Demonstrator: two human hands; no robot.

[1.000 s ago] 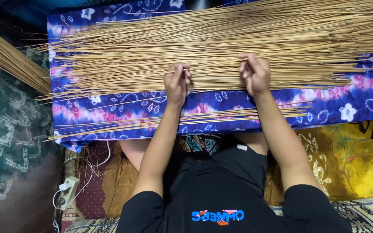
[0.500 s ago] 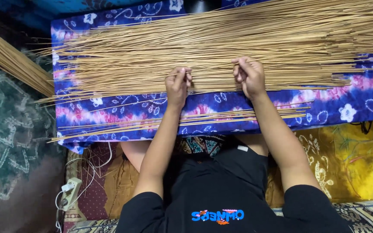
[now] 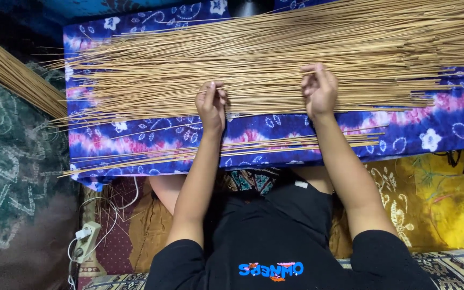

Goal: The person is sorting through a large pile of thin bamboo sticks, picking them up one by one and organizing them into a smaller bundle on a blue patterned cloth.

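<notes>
The person wears a black short-sleeved cotton T-shirt [image 3: 275, 241] with a small print in blue and orange on the chest. The sleeves end above the elbows, leaving both forearms bare. The left hand [image 3: 210, 107] and right hand [image 3: 320, 91] wear no gloves, rings or wristbands.

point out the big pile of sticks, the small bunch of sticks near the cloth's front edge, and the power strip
big pile of sticks [image 3: 275, 59], head view, on the middle of the spread.
small bunch of sticks [image 3: 253, 147], head view, on its middle stretch, between the forearms.
power strip [image 3: 85, 241], head view, on its white body.
</notes>
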